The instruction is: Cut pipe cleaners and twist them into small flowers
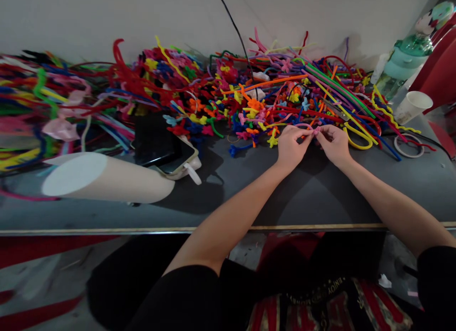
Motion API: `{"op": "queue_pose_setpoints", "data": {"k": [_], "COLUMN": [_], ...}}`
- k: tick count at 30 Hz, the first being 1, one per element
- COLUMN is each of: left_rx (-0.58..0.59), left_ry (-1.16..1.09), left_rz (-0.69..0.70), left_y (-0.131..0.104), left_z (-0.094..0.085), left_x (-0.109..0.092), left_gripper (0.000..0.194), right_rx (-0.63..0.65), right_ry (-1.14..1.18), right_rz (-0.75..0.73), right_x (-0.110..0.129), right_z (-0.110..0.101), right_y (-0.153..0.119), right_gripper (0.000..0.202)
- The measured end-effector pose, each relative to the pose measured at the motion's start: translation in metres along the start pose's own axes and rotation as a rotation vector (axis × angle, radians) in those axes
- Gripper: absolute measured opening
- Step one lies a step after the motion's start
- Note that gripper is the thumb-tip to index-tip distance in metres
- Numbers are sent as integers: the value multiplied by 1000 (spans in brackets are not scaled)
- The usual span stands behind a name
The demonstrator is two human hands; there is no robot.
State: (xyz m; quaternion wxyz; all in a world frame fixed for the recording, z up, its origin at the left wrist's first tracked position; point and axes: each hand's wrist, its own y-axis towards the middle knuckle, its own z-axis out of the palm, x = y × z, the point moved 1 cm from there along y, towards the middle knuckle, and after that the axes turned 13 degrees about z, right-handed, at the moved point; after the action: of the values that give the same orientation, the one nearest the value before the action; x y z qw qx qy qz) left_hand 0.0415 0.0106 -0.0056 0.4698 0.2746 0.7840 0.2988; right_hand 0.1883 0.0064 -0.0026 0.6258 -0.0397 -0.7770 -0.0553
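My left hand (292,145) and my right hand (334,142) meet over the dark grey table (245,193), at the front edge of a heap of colourful pipe cleaners. Between the fingertips is a small pink pipe cleaner piece (315,131), pinched from both sides. Its exact shape is partly hidden by the fingers. Just behind the hands lie small bent flower shapes, among them an orange flower (255,104). A yellow looped pipe cleaner (358,140) rests beside my right hand.
A white paper roll (135,181) and a phone (178,153) lie on the left. Toward the right are a white ring (409,146), a paper cup (413,106) and a teal bottle (401,67). A black cable (235,29) hangs down the wall behind.
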Motion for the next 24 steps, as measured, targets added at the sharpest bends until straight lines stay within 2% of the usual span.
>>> {"op": "queue_pose_setpoints", "data": {"k": [7, 11, 17, 24], "left_rx": [47, 37, 85, 123], "left_ry": [116, 142, 183, 173], "left_rz": [78, 45, 10, 151], "left_y": [3, 3, 3, 4], "left_z": [-2, -5, -5, -6], "left_x": [-5, -6, -3, -3], "left_gripper": [20, 19, 21, 18], "right_rx": [-92, -120, -106, -89], "right_ry": [-124, -247, -348, -286], "right_rz": [-142, -191, -226, -208], "right_x": [0, 1, 3, 1], "right_z": [-1, -2, -3, -2], "right_y": [-3, -6, -6, -5], "right_gripper": [13, 11, 9, 11]}}
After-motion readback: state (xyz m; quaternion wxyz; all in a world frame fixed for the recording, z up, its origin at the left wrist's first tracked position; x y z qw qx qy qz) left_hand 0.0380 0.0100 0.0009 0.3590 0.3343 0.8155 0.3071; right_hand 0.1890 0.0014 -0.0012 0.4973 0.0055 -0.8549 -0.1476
